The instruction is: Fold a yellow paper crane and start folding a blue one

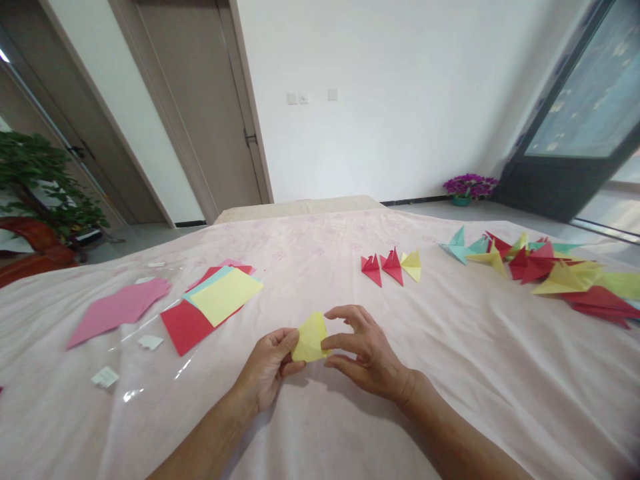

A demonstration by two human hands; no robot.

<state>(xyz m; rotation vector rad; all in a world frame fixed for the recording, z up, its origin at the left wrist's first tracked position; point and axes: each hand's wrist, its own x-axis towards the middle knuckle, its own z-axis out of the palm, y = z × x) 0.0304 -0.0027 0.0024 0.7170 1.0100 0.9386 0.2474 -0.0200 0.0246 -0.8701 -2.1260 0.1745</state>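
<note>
A small folded piece of yellow paper (pixel 311 337) is up in front of me, just above the cloth. My left hand (pixel 273 363) pinches its left edge between thumb and fingers. On the other side, my right hand (pixel 363 347) has its fingers curved and apart, with fingertips at the paper's right edge; whether they press on it I cannot tell. Beyond my hands stand two red folded paper cranes (pixel 393 267) and a yellow one (pixel 412 265) in a short row.
Flat sheets lie at the left: yellow (pixel 227 297), red (pixel 187 327) and pink (pixel 120 308), near clear plastic wrapping (pixel 145 373) and white scraps (pixel 105 377). Several colored folded papers (pixel 550 267) are heaped at the right. A wrinkled pale pink cloth (pixel 320 247) covers the surface.
</note>
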